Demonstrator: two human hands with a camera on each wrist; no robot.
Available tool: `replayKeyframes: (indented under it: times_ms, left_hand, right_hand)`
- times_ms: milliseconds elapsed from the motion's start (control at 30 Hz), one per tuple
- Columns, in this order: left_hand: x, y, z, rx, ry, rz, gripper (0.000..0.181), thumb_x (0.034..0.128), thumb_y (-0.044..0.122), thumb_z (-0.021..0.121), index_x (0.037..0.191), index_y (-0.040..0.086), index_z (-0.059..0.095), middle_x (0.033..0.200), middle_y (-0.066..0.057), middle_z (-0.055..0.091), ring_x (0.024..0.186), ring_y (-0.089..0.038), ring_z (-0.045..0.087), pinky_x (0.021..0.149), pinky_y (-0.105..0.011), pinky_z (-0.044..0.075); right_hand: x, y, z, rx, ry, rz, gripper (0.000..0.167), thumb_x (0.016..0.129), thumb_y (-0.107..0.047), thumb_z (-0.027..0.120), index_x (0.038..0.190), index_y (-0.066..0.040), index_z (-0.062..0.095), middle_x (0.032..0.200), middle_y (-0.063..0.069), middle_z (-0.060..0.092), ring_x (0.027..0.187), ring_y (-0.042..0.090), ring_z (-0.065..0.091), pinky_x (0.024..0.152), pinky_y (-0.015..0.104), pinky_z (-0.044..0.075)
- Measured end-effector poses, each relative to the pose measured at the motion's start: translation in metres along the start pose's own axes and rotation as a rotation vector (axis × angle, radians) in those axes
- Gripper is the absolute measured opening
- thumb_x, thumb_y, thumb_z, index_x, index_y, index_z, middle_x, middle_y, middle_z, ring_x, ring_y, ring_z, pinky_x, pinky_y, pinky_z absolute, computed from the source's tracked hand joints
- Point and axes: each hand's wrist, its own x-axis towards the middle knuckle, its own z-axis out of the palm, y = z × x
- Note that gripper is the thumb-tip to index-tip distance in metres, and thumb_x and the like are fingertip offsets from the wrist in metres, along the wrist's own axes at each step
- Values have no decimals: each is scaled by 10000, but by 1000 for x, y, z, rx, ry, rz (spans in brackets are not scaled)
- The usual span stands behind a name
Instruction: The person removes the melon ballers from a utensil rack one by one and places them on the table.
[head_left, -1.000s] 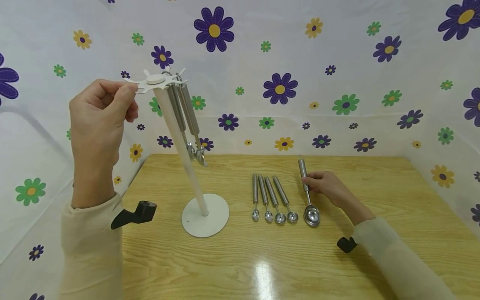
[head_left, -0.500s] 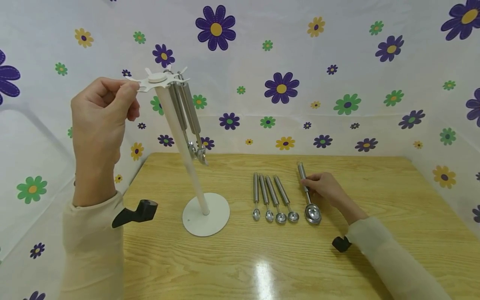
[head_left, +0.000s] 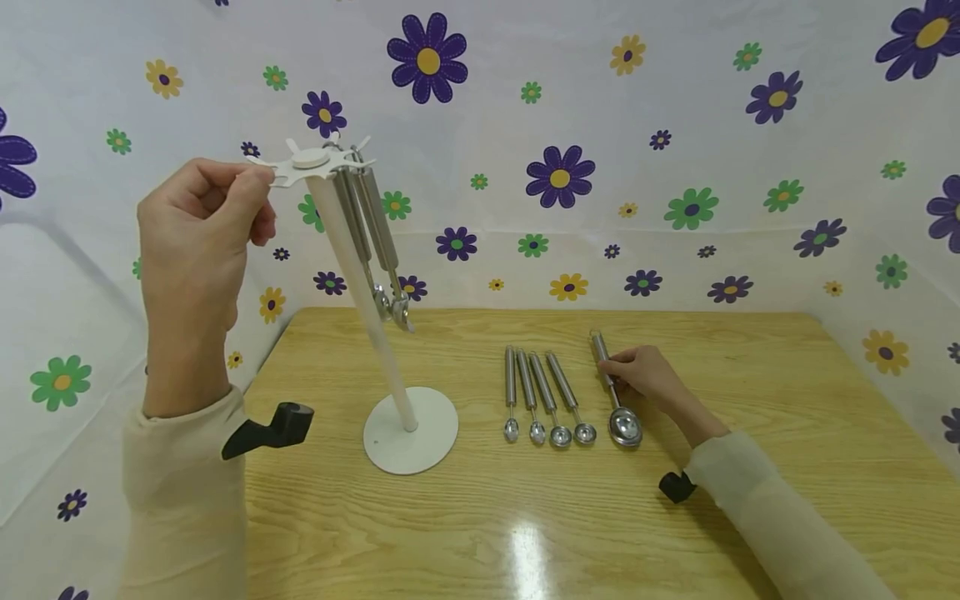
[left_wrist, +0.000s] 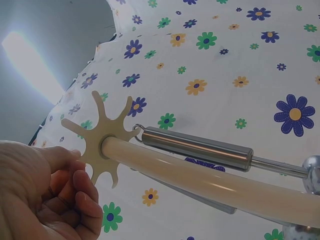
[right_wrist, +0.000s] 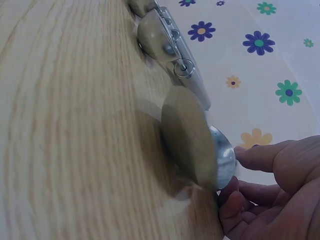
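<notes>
A white stand with a round base [head_left: 411, 432] and a pronged top [head_left: 311, 160] leans to the left in the head view. My left hand [head_left: 198, 242] pinches one prong at the left of that top. On its far right side hang steel scoops [head_left: 381, 221], bowls down. To the right, my right hand [head_left: 651, 379] pinches the handle of a large steel scoop [head_left: 625, 427], whose bowl lies at or near the tabletop. The right wrist view shows the large bowl [right_wrist: 187, 137] just beyond the fingers and thumb [right_wrist: 262, 157].
Several smaller steel scoops [head_left: 558, 400] lie side by side between the stand and the large scoop, handles away from me. The wooden table [head_left: 450, 525] ends at a flowered cloth [head_left: 495, 192]. Wrist cameras [head_left: 288, 423] sit on both sleeves.
My right hand has drawn the large scoop's handle slightly toward me and to the left, its bowl staying almost in place. My left hand keeps its pinch on the prong.
</notes>
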Motion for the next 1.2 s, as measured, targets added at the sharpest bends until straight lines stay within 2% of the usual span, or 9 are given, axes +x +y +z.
replayKeyframes:
  times_ms: [267, 467, 667, 800, 900, 1000, 1067, 1200]
  left_hand:
    - [-2, 0, 0, -22, 12, 3, 177, 942, 174, 779, 1029, 24, 747, 812, -92, 650, 684, -191, 545, 654, -173, 522]
    - [-4, 2, 3, -51, 27, 4, 120, 948, 131, 763, 991, 21, 747, 781, -88, 644, 661, -190, 539, 629, -178, 512]
    - [-3, 1, 4, -61, 35, -4, 64, 953, 112, 752, 963, 48, 752, 781, -84, 650, 662, -189, 544, 624, -177, 511]
    - [-5, 1, 6, -35, 42, 17, 146, 963, 129, 743, 1084, 48, 740, 797, -82, 645, 675, -187, 555, 646, -180, 518]
    - [-7, 2, 9, -30, 81, 74, 195, 978, 122, 715, 1163, 60, 712, 778, -88, 632, 663, -188, 557, 652, -196, 514]
    - [-12, 4, 12, -19, 152, 154, 167, 983, 118, 695, 1141, 64, 700, 739, -88, 621, 637, -186, 558, 644, -227, 501]
    - [-15, 6, 14, 35, 182, 226, 130, 988, 127, 684, 1099, 63, 707, 720, -74, 621, 623, -180, 567, 629, -238, 491]
    - [-22, 11, 17, 198, 179, 296, 134, 975, 186, 716, 1082, 107, 732, 744, -5, 648, 640, -145, 594, 613, -226, 475]
  right_hand:
    - [-4, -2, 1, -7, 22, 3, 392, 1031, -201, 650, 1245, 128, 663, 849, 91, 677, 706, 149, 576, 566, 250, 490]
    - [-8, -4, -3, 42, 44, 3, 410, 1066, -196, 578, 1314, 130, 606, 921, 134, 666, 761, 174, 590, 593, 266, 496]
    - [-11, -11, -8, 70, 89, -56, 433, 1085, -214, 541, 1361, 117, 577, 1114, 248, 650, 842, 238, 610, 681, 307, 528]
    - [-13, -20, -10, 68, 91, -101, 450, 1086, -245, 548, 1385, 91, 575, 1170, 274, 642, 895, 277, 620, 780, 363, 557]
    - [-16, -31, -9, 75, 76, -130, 450, 1080, -263, 563, 1390, 62, 589, 1129, 252, 662, 906, 311, 619, 806, 393, 557]
    - [-20, -46, -6, 75, 58, -156, 439, 1071, -280, 578, 1388, 22, 611, 1065, 199, 691, 921, 343, 619, 813, 401, 544]
    - [-22, -56, -5, 85, 45, -172, 429, 1069, -281, 582, 1387, 4, 620, 1032, 169, 698, 921, 347, 615, 819, 397, 531]
    - [-24, -76, 0, 115, 21, -219, 406, 1069, -264, 584, 1371, 4, 629, 1017, 120, 686, 902, 276, 621, 806, 325, 535]
